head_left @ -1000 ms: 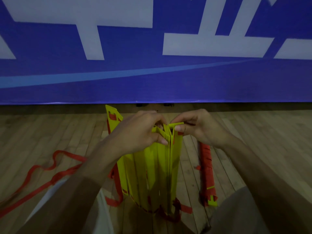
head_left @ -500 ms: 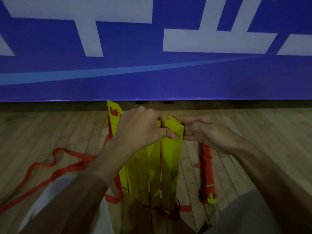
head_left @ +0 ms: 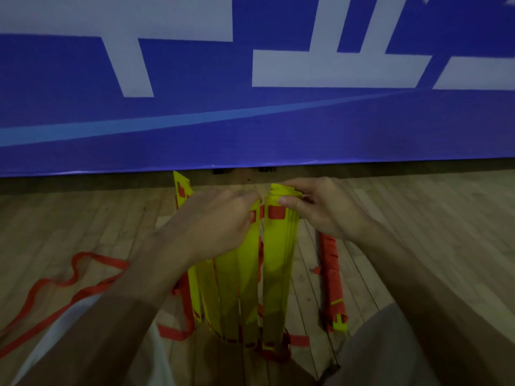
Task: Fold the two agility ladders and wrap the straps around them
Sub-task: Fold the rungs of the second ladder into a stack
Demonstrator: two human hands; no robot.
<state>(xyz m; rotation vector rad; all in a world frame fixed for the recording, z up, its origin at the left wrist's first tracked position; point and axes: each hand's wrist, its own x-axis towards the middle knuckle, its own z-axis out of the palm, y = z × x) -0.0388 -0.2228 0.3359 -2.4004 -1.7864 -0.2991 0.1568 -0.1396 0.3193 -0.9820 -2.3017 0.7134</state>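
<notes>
Ladder point(head_left: 276, 260): yellow rungs standing on end on the wood floor point(head_left: 432, 232), bottoms tied together by red webbing. The top is split: a tight pack of rungs on the right side, looser fanned rungs on the left side, with a narrow gap between them.

Right hand point(head_left: 320, 207): comes in from the ladder's right and pinches the top of the tight pack. The thumb lies flat on the near face just above the red strap slot, fingers curled over the far side. Wrist roughly level, forearm running down-right.

Left hand point(head_left: 220, 218): comes in from the ladder's left, back of the hand toward the camera, fingers curled over the tops of the fanned rungs and gripping them. The fingertips are hidden behind the rungs, so I cannot tell the exact contact.

One lone rung point(head_left: 180, 190) sticks up at the ladder's far left, beyond the left hand and not held.

Second ladder point(head_left: 331, 277): lies flat on the floor just right of the standing ladder, already bundled, red strap wound round it, yellow end showing at the near tip.

Loose red strap point(head_left: 83, 277) trails over the floor left of the ladder.

Blue banner point(head_left: 250, 129) hangs behind the ladder.
</notes>
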